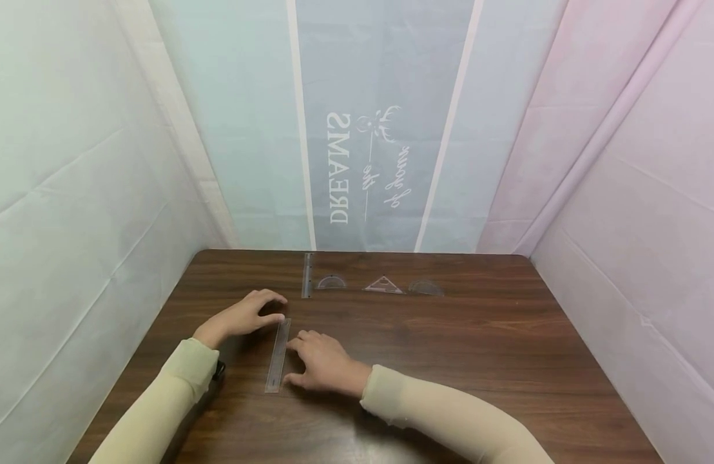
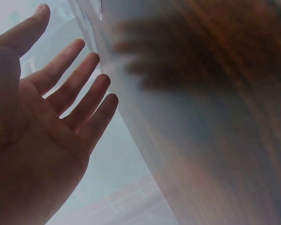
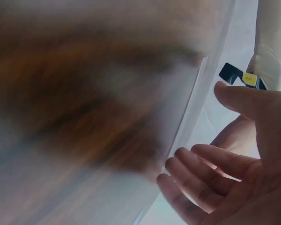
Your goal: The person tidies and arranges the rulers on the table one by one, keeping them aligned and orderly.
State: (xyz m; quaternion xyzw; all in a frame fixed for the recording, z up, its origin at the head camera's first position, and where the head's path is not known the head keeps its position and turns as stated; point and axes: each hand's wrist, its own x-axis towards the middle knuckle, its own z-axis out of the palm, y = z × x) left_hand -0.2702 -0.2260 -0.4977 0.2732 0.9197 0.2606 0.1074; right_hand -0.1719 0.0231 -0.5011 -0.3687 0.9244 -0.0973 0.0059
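Observation:
A clear ruler (image 1: 278, 356) lies on the brown table, tilted slightly, between my two hands. My left hand (image 1: 245, 314) is by its far end, with the thumb tip right at the ruler's corner and the fingers loosely extended. Along the ruler's right side is my right hand (image 1: 325, 365), its fingertips and thumb close to the long edge. The left wrist view shows the left hand (image 2: 51, 112) with fingers spread and nothing in the palm. In the right wrist view, relaxed fingers of the right hand (image 3: 225, 173) come near the ruler's thin edge (image 3: 189, 105).
Along the table's far side stand in a row a second clear ruler (image 1: 307, 276), a protractor (image 1: 332, 282), a triangular set square (image 1: 384, 285) and another half-round protractor (image 1: 426, 288). Cloth walls (image 1: 264, 129) enclose the table (image 1: 479, 361) at the back and sides.

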